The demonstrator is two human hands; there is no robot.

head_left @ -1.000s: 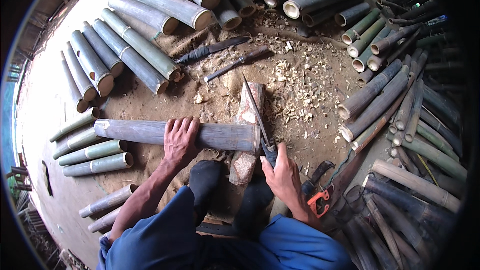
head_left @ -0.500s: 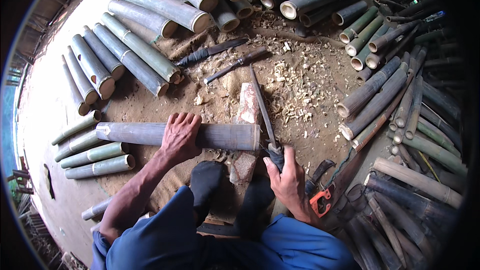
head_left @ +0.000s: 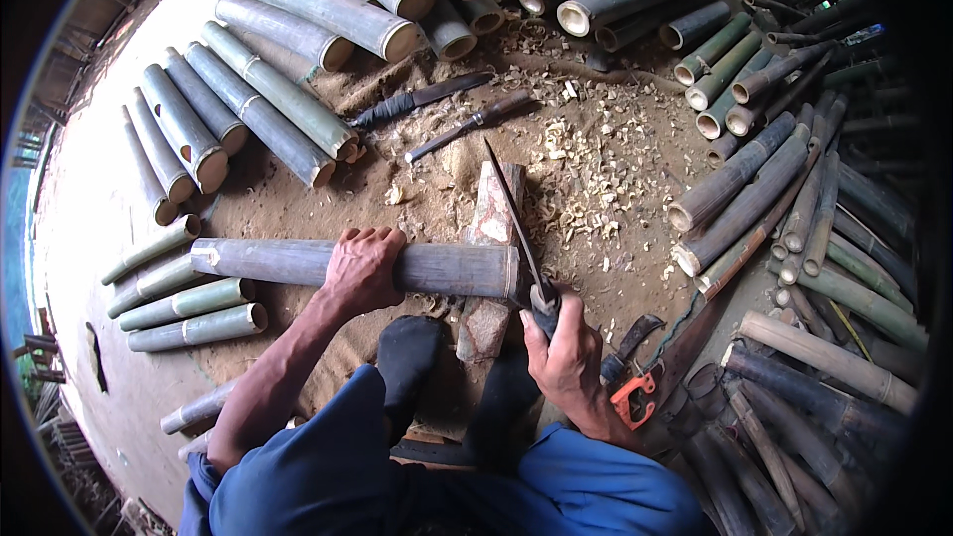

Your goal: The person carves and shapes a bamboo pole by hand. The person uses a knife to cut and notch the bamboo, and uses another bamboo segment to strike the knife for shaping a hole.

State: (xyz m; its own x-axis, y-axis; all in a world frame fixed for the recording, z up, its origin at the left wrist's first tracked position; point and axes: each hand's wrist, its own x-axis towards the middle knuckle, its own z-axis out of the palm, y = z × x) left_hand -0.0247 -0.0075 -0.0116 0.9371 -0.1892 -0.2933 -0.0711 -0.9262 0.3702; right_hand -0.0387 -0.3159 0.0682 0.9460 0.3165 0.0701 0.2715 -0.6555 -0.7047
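A thick grey-brown bamboo section (head_left: pixel 452 270) lies crosswise in front of me, its right end over a rough block (head_left: pixel 483 330). My left hand (head_left: pixel 365 268) is wrapped over its middle and presses on it. In my right hand (head_left: pixel 566 352) is the dark, wrapped handle of a long knife (head_left: pixel 516 213). The blade points away from me and slightly left, right beside the bamboo's cut end; whether it touches the end I cannot tell. My dark-covered feet (head_left: pixel 409 362) are on either side of the block.
Beyond the block lie a second wrapped knife (head_left: pixel 422 101) and a chisel-like tool (head_left: pixel 472 126) among pale shavings (head_left: pixel 581 189). Bamboo sections (head_left: pixel 288 25) ring the workspace at left, back and right. An orange-handled saw (head_left: pixel 633 399) lies beside my right wrist.
The knife in my right hand has shifted slightly left and toward me, its blade tilting further left. The bamboo and my left hand have barely moved.
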